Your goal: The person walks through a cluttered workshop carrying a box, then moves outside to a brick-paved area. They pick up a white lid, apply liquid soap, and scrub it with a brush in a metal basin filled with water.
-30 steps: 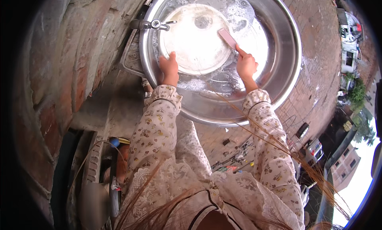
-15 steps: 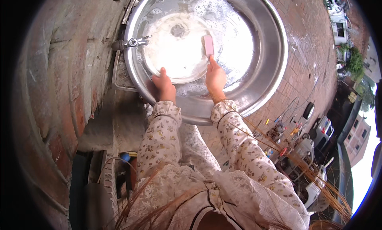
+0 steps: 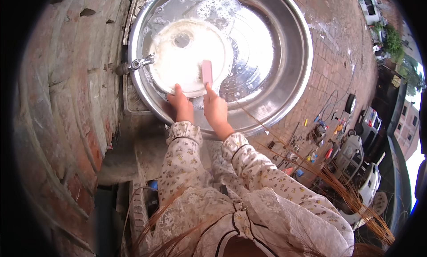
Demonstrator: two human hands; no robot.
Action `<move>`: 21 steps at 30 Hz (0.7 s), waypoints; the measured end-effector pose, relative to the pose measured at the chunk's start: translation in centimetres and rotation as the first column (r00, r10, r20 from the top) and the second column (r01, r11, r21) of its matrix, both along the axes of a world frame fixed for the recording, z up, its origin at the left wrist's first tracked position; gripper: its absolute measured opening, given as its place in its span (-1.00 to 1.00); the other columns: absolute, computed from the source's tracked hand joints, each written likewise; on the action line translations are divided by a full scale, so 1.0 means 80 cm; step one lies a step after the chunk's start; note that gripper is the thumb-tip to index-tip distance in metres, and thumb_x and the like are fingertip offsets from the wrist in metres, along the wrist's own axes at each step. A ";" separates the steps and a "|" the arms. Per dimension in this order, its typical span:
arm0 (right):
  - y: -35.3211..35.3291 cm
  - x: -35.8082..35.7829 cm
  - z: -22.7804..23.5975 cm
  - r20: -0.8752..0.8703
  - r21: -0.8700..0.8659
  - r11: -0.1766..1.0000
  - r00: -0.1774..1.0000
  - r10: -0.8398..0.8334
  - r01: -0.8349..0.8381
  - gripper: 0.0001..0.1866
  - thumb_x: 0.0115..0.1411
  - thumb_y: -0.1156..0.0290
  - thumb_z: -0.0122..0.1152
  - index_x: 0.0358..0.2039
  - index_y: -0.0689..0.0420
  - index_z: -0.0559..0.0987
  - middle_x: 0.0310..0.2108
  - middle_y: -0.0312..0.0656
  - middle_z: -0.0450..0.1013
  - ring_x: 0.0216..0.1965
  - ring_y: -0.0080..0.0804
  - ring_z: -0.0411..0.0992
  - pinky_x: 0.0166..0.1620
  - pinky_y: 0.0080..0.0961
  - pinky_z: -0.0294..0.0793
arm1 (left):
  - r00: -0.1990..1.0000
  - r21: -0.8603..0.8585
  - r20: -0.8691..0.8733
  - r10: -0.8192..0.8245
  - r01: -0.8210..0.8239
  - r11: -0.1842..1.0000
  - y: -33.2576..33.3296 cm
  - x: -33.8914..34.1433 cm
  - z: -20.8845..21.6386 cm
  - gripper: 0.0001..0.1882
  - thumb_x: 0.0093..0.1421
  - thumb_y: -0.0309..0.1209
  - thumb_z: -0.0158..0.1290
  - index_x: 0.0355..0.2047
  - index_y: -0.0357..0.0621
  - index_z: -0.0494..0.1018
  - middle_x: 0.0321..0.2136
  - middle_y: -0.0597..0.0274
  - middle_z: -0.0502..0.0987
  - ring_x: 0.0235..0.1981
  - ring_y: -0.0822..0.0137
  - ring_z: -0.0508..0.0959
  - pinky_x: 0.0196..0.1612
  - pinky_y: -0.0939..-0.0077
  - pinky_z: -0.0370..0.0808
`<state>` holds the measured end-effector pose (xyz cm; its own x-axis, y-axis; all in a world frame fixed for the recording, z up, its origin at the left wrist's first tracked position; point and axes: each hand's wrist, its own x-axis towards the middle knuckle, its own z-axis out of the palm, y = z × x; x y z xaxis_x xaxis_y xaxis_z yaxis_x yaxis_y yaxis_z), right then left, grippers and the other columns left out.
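Note:
A wide steel basin [image 3: 291,63] holds soapy water with foam along its far side. In it lies a round, pale disc-like piece [image 3: 182,63], glaring bright, with a small greyish round spot near its far edge. My left hand [image 3: 181,106] is closed on the near rim of that disc, its thumb on top. The handle of a pink brush [image 3: 207,71] is gripped in my right hand [image 3: 215,109], just to the right of the left one. The brush head rests over the disc's near right part; its underside is hidden.
A metal tap [image 3: 136,64] juts over the basin's left rim. A rough brick wall [image 3: 62,92] rises close on the left. Brick paving [image 3: 329,56] stretches to the right, with scattered tools, a tyre [image 3: 350,103] and parked vehicles [image 3: 367,123] farther off.
My right hand has drawn the brush leftward and nearer, from the disc's right edge onto its near part. My left hand keeps hold of the rim. The whole view has shifted slightly.

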<state>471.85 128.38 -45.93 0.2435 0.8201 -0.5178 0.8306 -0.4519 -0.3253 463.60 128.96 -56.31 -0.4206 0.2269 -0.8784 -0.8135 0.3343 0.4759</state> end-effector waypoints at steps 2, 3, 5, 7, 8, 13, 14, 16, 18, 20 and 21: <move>-0.036 -0.019 0.014 -0.108 -0.056 0.998 0.994 0.032 -0.038 -0.59 0.11 0.40 0.07 0.02 0.03 0.45 -0.56 0.13 0.44 -0.49 0.07 0.45 -0.34 -0.10 0.40 | 0.999 -0.005 0.042 -0.007 0.007 1.000 0.000 -0.006 0.003 -0.55 0.15 -0.45 0.06 -0.06 -0.40 0.13 -0.08 -0.05 0.34 -0.17 0.22 0.45 -0.22 0.37 0.48; -0.036 -0.016 0.010 -0.098 -0.064 0.997 0.995 0.032 -0.038 -0.60 0.11 0.40 0.07 0.01 0.04 0.46 -0.56 0.12 0.44 -0.49 0.07 0.44 -0.34 -0.09 0.40 | 0.998 -0.009 0.061 -0.011 0.012 1.000 0.000 -0.009 0.004 -0.56 0.15 -0.46 0.06 -0.07 -0.39 0.13 -0.10 -0.04 0.35 -0.19 0.24 0.46 -0.24 0.39 0.49; -0.013 0.001 0.005 -0.056 -0.005 0.999 0.998 0.035 -0.036 -0.60 0.11 0.40 0.07 0.00 0.05 0.46 -0.56 0.12 0.44 -0.48 0.08 0.44 -0.35 -0.09 0.40 | 0.997 0.013 0.065 -0.047 0.047 0.999 -0.001 -0.010 0.009 -0.59 0.13 -0.48 0.08 -0.11 -0.37 0.16 -0.13 -0.02 0.36 -0.22 0.26 0.47 -0.28 0.42 0.49; 0.040 0.035 -0.016 -0.014 0.133 0.990 0.999 0.045 -0.043 -0.60 0.13 0.37 0.04 0.02 0.01 0.44 -0.57 0.10 0.45 -0.49 0.07 0.45 -0.36 -0.09 0.40 | 0.986 0.004 0.090 -0.137 0.138 0.990 0.003 -0.007 0.011 -0.60 0.10 -0.51 0.10 -0.14 -0.37 0.18 -0.14 -0.01 0.37 -0.22 0.26 0.47 -0.28 0.43 0.49; 0.059 0.047 -0.028 -0.011 0.202 0.978 0.998 0.060 -0.056 -0.60 0.15 0.34 0.01 0.05 -0.04 0.42 -0.58 0.09 0.46 -0.49 0.07 0.46 -0.37 -0.08 0.41 | 0.974 -0.023 0.107 -0.202 0.205 0.978 0.003 -0.006 0.008 -0.60 0.09 -0.52 0.12 -0.14 -0.38 0.19 -0.14 -0.01 0.37 -0.21 0.26 0.47 -0.26 0.42 0.49; 0.044 0.005 -0.020 -0.014 0.144 0.985 0.995 0.101 -0.098 -0.63 0.11 0.40 0.06 -0.02 0.01 0.48 -0.53 0.11 0.45 -0.47 0.06 0.46 -0.34 -0.10 0.42 | 0.969 -0.081 -0.040 -0.242 0.238 0.968 -0.010 -0.009 -0.029 -0.52 0.02 -0.58 0.17 -0.07 -0.29 0.21 -0.23 0.13 0.44 -0.42 0.36 0.48 -0.61 0.53 0.37; 0.033 0.005 -0.018 -0.025 0.071 0.988 0.990 0.142 -0.140 -0.63 0.11 0.39 0.06 -0.02 -0.01 0.48 -0.52 0.11 0.46 -0.47 0.04 0.46 -0.34 -0.10 0.42 | 0.968 -0.071 -0.055 -0.247 0.242 0.968 -0.012 -0.007 -0.029 -0.51 0.03 -0.60 0.15 -0.06 -0.31 0.20 -0.21 0.10 0.43 -0.36 0.31 0.49 -0.53 0.48 0.42; 0.039 0.027 -0.024 0.057 0.103 0.983 0.987 0.149 -0.154 -0.62 0.12 0.38 0.07 0.00 -0.06 0.48 -0.54 0.10 0.46 -0.48 0.02 0.47 -0.34 -0.11 0.43 | 0.964 -0.051 -0.089 -0.251 0.248 0.968 -0.013 -0.009 -0.030 -0.50 0.03 -0.63 0.13 -0.03 -0.35 0.19 -0.16 0.04 0.42 -0.25 0.22 0.50 -0.36 0.38 0.52; 0.080 0.057 -0.032 0.121 0.144 0.977 0.983 0.140 -0.157 -0.63 0.14 0.34 0.05 0.00 -0.16 0.48 -0.57 0.03 0.47 -0.52 -0.01 0.46 -0.37 -0.13 0.44 | 0.938 -0.007 -0.058 -0.343 0.343 0.939 -0.015 -0.021 -0.033 -0.49 0.06 -0.65 0.09 0.01 -0.40 0.16 -0.09 -0.05 0.38 -0.11 0.11 0.46 -0.14 0.24 0.51; 0.137 0.083 -0.034 0.220 0.138 0.935 0.931 0.293 -0.326 -0.62 0.16 0.29 0.03 0.03 -0.18 0.44 -0.52 -0.02 0.49 -0.47 -0.06 0.47 -0.36 -0.21 0.44 | 0.912 0.052 -0.011 -0.410 0.410 0.910 -0.013 -0.025 -0.028 -0.51 0.07 -0.64 0.08 0.01 -0.42 0.17 -0.07 -0.06 0.37 -0.10 0.13 0.46 -0.16 0.24 0.51; 0.160 0.110 -0.045 0.260 0.161 0.870 0.870 0.418 -0.466 -0.62 0.17 0.29 0.02 0.04 -0.23 0.44 -0.50 -0.07 0.48 -0.45 -0.10 0.47 -0.34 -0.25 0.45 | 0.901 0.046 -0.002 -0.434 0.433 0.900 0.000 -0.017 -0.001 -0.45 0.00 -0.53 0.17 -0.06 -0.57 0.21 -0.13 -0.11 0.42 -0.15 0.20 0.47 -0.13 0.43 0.41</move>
<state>480.61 141.14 -49.53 -0.0883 0.9506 -0.2976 0.9852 0.0393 -0.1669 462.22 128.93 -56.36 -0.2651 0.4237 -0.8661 -0.5965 0.6336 0.4926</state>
